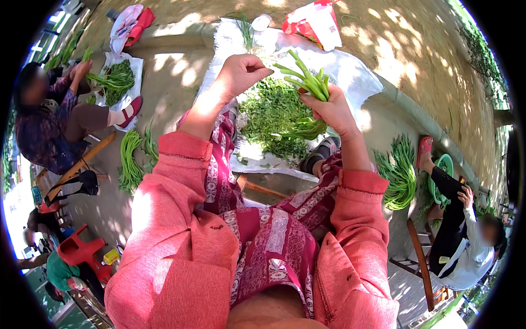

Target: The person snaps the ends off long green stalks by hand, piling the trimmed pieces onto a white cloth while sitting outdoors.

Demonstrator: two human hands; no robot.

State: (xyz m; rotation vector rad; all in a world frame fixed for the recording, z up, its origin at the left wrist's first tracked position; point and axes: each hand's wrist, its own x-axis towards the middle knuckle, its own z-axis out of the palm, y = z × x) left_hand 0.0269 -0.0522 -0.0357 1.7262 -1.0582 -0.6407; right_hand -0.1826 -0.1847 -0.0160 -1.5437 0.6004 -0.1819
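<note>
My right hand (331,107) grips a bunch of green leafy stems (314,84), thick pale ends pointing up and leaves hanging below the fist. To its left my left hand (244,74) is raised with thumb and forefinger pinched together; whether something tiny is between them I cannot tell. Beneath both hands a heap of loose green leaves (271,115) lies on a white woven plastic sheet (357,78) spread on the ground between my feet.
Bundles of long green stems lie at left (130,154) and right (400,177). A red and white bag (314,24) stands beyond the sheet. People sit on both sides; the one at left holds greens. A green basin (446,164), a red plastic stool (82,251) and a curved kerb (415,111) are nearby.
</note>
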